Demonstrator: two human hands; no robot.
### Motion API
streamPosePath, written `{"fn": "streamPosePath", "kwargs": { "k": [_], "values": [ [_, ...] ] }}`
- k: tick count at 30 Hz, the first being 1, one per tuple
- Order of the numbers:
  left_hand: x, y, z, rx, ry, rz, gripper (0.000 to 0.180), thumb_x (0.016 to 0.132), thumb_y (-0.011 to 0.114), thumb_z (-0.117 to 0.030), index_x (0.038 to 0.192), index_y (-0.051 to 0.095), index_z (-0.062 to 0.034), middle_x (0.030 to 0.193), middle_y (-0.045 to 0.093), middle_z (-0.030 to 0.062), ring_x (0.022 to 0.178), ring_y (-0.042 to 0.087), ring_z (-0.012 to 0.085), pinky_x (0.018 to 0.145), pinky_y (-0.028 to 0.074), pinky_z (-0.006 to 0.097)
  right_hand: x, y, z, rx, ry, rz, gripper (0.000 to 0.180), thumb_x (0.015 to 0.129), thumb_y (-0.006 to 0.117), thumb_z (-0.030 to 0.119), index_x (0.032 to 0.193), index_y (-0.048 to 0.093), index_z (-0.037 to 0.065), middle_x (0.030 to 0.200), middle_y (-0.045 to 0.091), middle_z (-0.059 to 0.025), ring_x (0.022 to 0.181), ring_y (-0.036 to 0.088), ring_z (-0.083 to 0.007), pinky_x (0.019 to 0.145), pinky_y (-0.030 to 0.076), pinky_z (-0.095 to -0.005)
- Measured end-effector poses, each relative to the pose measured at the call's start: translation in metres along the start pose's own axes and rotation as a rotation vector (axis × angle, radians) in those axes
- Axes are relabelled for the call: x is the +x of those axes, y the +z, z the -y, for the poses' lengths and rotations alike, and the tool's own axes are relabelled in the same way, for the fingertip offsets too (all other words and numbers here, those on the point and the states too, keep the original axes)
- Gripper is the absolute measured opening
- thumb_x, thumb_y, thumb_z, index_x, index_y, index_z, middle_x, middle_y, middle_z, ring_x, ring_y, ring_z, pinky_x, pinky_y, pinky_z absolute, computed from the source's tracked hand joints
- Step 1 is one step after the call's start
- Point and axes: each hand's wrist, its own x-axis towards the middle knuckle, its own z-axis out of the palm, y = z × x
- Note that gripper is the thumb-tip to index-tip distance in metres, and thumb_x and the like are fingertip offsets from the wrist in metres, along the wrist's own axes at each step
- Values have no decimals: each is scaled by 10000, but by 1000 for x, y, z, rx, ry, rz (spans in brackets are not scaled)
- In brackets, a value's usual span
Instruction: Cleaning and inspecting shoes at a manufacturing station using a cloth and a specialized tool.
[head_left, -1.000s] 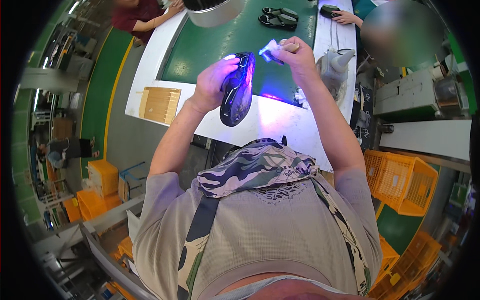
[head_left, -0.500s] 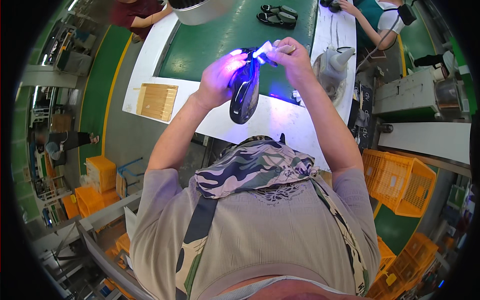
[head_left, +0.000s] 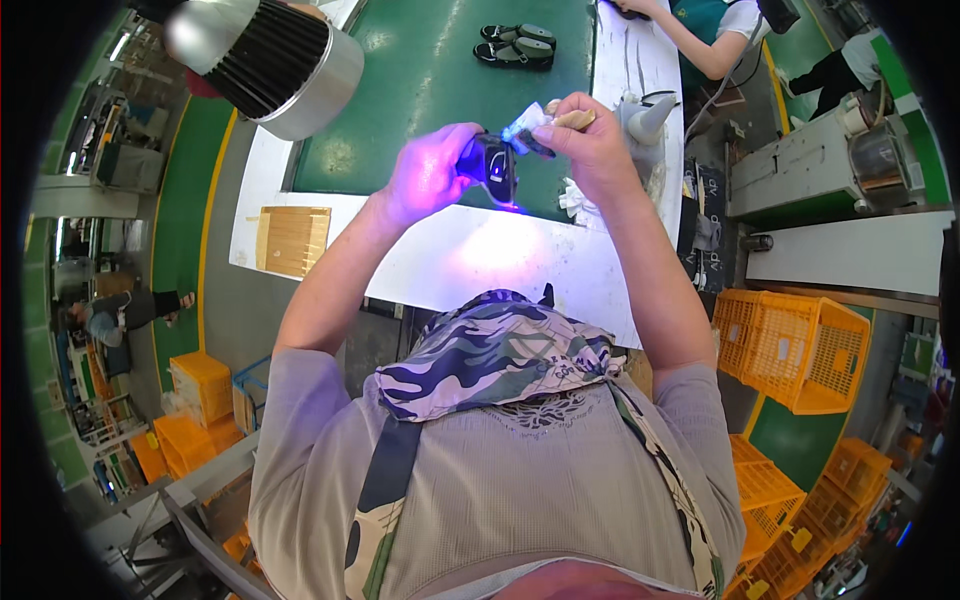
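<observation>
My left hand (head_left: 428,172) grips a black shoe (head_left: 493,166) held up above the white bench (head_left: 470,262), and the hand is lit violet. My right hand (head_left: 587,133) holds a small brush with a wooden handle (head_left: 560,119) whose tip touches the top of the shoe. A violet glow falls on the bench below the shoe.
A metal lamp shade (head_left: 270,62) hangs at upper left. A pair of black shoes (head_left: 516,45) lies on the green belt (head_left: 400,120). A wooden board (head_left: 292,240) sits at the bench's left end. Another person's arm (head_left: 690,40) reaches in beyond the belt. Orange crates (head_left: 795,350) stand at right.
Both hands have lifted the shoe higher and turned it more end-on. The brush has come down onto the shoe's top. The lamp shade has come further into view.
</observation>
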Motion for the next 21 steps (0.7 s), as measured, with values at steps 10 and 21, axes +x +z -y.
{"fn": "streamPosePath", "kwargs": {
  "k": [10, 21],
  "values": [
    [-17, -6, 16, -496, -264, 532, 753, 518, 909, -250, 1164, 595, -26, 978, 693, 93, 883, 655, 195, 830, 509, 332, 13, -4, 2, -118, -71, -21, 208, 783, 717, -40, 889, 557, 39, 850, 589, -27, 756, 585, -99, 666, 503, -241],
    [-41, 0, 16, -1158, -516, 576, 567, 714, 771, -151, 1209, 529, -15, 997, 608, 2, 926, 576, 97, 869, 466, 266, 16, 3, -19, -135, -67, 68, 219, 782, 709, -65, 844, 533, 50, 934, 584, -38, 867, 577, -102, 754, 493, -233]
  ]
}}
